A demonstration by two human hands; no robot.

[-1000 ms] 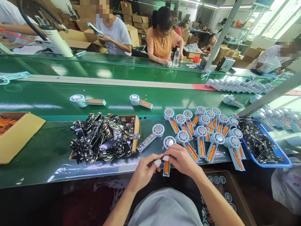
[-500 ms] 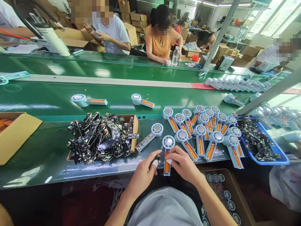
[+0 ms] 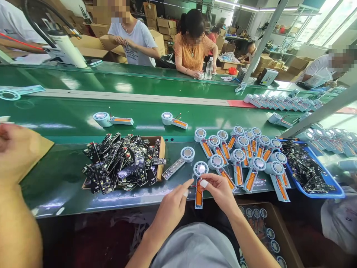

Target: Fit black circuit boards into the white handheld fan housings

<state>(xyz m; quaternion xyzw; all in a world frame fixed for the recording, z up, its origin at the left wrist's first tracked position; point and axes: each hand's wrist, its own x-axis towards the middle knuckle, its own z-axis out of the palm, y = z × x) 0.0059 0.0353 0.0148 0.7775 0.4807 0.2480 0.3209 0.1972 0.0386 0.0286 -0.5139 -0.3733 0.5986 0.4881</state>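
A light-blue handheld fan (image 3: 200, 169) lies on the bench edge in front of me, its open handle (image 3: 199, 197) showing an orange insert. My left hand (image 3: 171, 204) is closed at the handle's left side, a white cover on its thumb. A thin red wire runs from the handle towards these fingers; what they hold is hidden. My right hand (image 3: 220, 191) pinches just over the top of the handle, thumb covered in white. Whatever is between its fingertips is too small to name. Left of the fan lies another fan (image 3: 187, 154) with a circuit board (image 3: 173, 169) over its handle.
Loose black circuit boards pile over a cardboard box (image 3: 160, 158); more fill a blue tray (image 3: 318, 194). Several open fans (image 3: 238, 155) crowd the right side. Two fans (image 3: 102, 119) lie on the green belt (image 3: 67, 111). A co-worker's arm (image 3: 19, 178) reaches in from the left.
My left hand has turned, hiding the dark circuit board seen in it before. My right fingertips have moved up towards the fan's head. A co-worker's arm has appeared at the left.
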